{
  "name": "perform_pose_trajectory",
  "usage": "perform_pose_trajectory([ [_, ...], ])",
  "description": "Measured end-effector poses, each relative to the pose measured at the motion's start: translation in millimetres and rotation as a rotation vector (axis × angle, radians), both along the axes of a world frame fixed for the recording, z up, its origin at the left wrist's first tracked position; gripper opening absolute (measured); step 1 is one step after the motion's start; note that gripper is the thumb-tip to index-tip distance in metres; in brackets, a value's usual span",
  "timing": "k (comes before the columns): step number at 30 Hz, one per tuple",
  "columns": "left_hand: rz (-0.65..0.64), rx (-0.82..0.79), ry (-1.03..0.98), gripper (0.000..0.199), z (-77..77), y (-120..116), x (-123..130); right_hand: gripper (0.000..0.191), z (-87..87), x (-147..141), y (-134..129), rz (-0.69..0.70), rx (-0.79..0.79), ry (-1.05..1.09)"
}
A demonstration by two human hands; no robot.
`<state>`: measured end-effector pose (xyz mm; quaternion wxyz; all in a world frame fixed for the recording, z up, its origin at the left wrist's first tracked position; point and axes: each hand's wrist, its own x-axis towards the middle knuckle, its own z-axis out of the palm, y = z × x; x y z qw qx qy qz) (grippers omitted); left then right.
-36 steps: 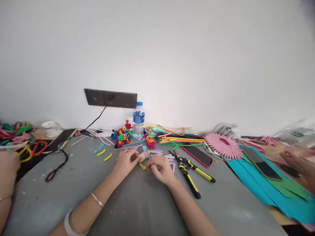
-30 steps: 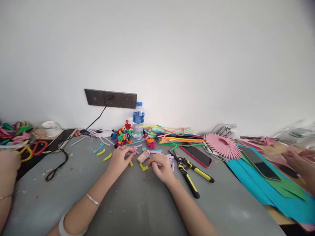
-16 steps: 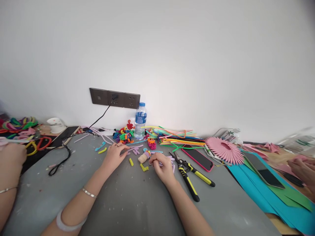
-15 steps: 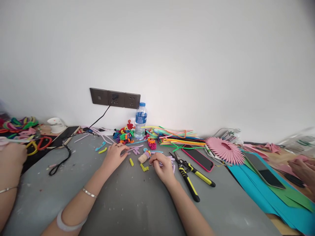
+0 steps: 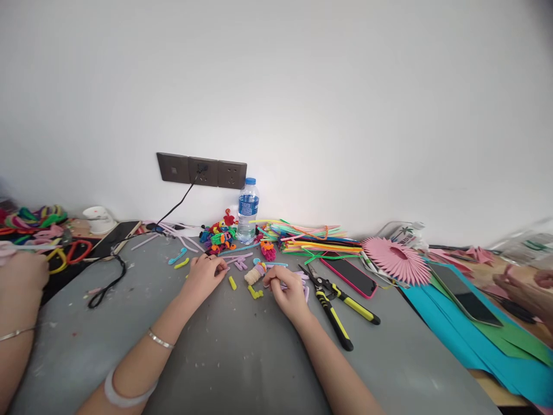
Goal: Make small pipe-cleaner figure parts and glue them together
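Observation:
My left hand [image 5: 207, 276] rests over the grey table with its thumb and fingertips drawn together; whatever lies between them is too small to make out. My right hand [image 5: 288, 291] is curled beside a small cream, yellow and lilac pipe-cleaner figure [image 5: 254, 274], and what its fingers hold, if anything, is hidden. Short lilac pipe-cleaner pieces [image 5: 240, 264] lie between the hands, with more partly under my right hand. Nearer to me are a straight yellow-green piece [image 5: 232, 283] and a bent one [image 5: 255, 293]. Cutting pliers [image 5: 330, 294] with yellow-black handles lie spread, right of my right hand.
Behind stand a water bottle [image 5: 248, 213] and colourful pipe-cleaner figures [image 5: 219, 236], beside a bundle of pipe cleaners [image 5: 319, 242]. A pink-edged phone [image 5: 349, 275] and a pleated pink paper ring [image 5: 375, 253] lie right. Other people's hands [image 5: 19, 276] show at both sides.
My left hand's thumb and fingers have come together and drawn back slightly from the lilac strand. My right hand stays almost in place. The hand at far right has moved.

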<state>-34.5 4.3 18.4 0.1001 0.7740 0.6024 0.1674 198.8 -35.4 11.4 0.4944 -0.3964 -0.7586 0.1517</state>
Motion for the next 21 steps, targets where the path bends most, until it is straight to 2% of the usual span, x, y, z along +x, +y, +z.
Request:
perform_pose_trajectory([
  [4, -0.033, 0.031, 0.024, 0.012, 1.0, -1.9, 1.8, 0.028, 2.6, -0.8, -0.8, 0.003, -0.006, 0.016],
  [9, -0.041, 0.073, -0.061, 0.015, 2.7, -1.9, 2.4, 0.028, 3.6, 0.0, -1.7, -0.016, -0.027, 0.03],
  [13, -0.094, 0.043, -0.054, 0.021, -2.1, 0.2, 1.1, 0.028, 0.8, 0.5, -0.9, -0.031, -0.033, 0.039],
  [16, -0.11, 0.101, -0.067, 0.024, -7.1, 5.0, 3.8, 0.028, -0.8, 0.0, -0.1, -0.031, -0.028, 0.049],
  [21, -0.278, 0.172, -0.072, 0.033, -10.2, 12.1, 16.3, 0.028, 1.0, -1.8, -0.2, -0.011, -0.017, 0.06],
])
